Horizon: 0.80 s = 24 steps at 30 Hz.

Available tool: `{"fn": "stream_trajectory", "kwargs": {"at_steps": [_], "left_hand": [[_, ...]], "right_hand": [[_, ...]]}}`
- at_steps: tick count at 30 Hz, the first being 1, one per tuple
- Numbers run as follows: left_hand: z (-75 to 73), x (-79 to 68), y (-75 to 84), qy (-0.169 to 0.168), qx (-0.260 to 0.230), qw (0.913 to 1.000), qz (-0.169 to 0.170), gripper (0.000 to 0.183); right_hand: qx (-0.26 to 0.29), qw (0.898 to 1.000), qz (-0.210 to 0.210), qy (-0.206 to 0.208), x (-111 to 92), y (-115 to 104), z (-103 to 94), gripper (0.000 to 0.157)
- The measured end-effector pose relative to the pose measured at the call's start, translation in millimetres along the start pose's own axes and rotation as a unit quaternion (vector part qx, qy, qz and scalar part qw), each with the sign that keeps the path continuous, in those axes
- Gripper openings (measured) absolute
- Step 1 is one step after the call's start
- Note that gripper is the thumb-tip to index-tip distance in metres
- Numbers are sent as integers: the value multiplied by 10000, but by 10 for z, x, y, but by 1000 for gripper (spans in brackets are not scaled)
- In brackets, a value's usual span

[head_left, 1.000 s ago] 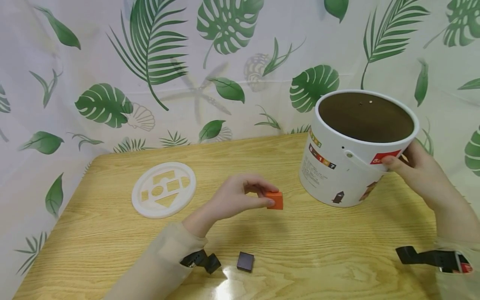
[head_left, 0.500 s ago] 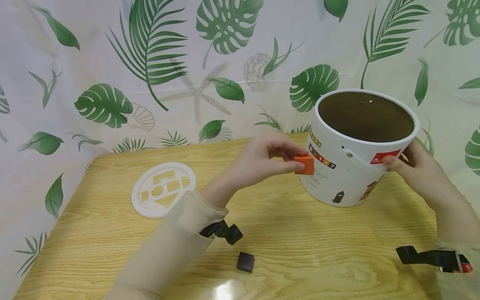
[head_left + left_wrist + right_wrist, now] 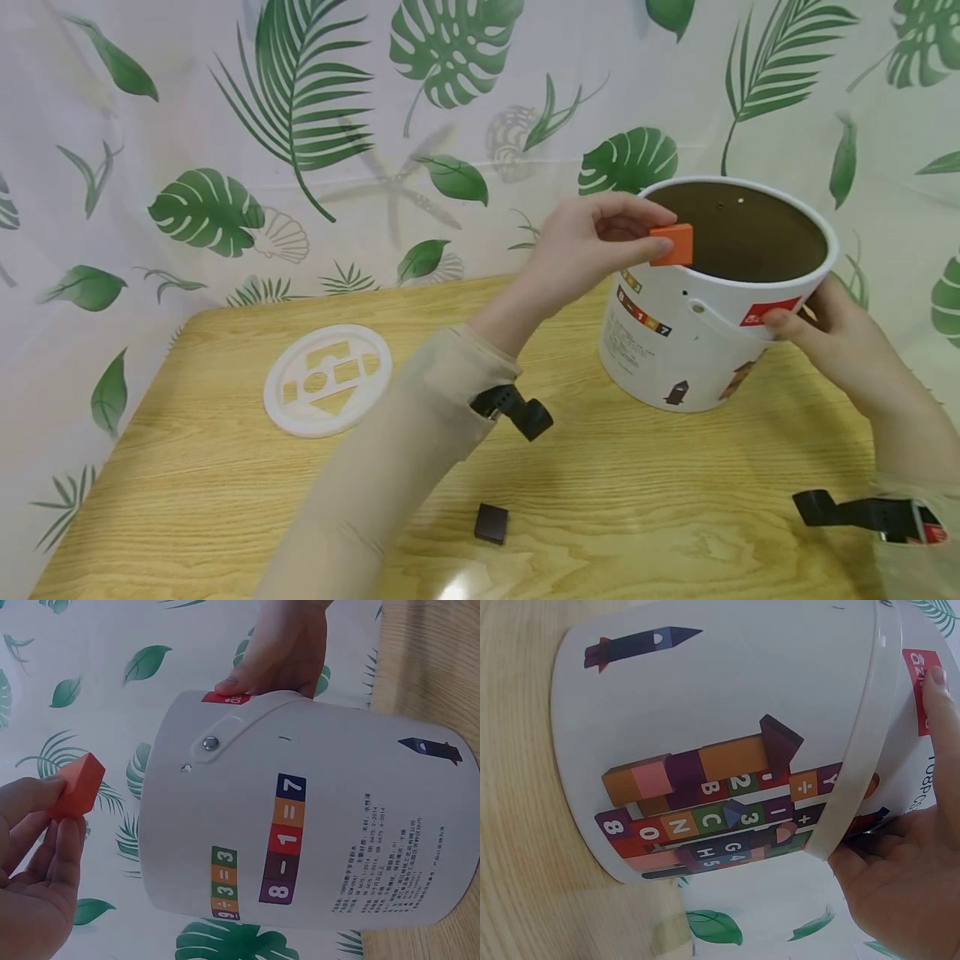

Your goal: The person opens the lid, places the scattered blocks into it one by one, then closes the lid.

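Note:
Pinched between the thumb and fingers of my left hand (image 3: 600,237) is an orange block (image 3: 672,244), held up at the near left rim of a white bucket (image 3: 652,350). In the left wrist view the orange block (image 3: 80,785) shows apart from the bucket's wall (image 3: 225,810), beyond its mouth. My right hand (image 3: 847,342) grips the bucket's right side, its thumb over a red label; the right wrist view shows the thumb (image 3: 939,694) lying on that label. The bucket stands tilted on the table, and its floor is hidden.
A dark square block (image 3: 491,523) lies on the wooden table (image 3: 637,517) near the front. At the left lies a white round board (image 3: 277,408) with cut-out shapes. Behind the table hangs a leaf-patterned cloth (image 3: 360,233).
My left hand has carried the orange block up and to the right, from above the table to the bucket's rim. The right hand and the bucket have stayed in place.

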<state>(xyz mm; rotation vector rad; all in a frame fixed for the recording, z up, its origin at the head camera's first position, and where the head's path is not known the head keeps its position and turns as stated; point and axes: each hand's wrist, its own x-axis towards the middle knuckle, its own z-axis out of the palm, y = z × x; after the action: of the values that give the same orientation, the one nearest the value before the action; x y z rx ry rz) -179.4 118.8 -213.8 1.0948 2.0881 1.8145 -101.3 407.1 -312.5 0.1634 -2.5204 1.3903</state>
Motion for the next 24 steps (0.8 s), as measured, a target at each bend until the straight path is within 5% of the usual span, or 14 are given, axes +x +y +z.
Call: {"fn": "stream_trajectory", "kwargs": {"at_steps": [11,24], "left_hand": [[154,397,-150,254,716,9970,-151,23],[352,477,-230,392,1861,9816,-144,19]], "right_hand": [[-20,10000,-6,2,9,4,-4,70],[49,10000,-70,-42,14,21,0,69]]}}
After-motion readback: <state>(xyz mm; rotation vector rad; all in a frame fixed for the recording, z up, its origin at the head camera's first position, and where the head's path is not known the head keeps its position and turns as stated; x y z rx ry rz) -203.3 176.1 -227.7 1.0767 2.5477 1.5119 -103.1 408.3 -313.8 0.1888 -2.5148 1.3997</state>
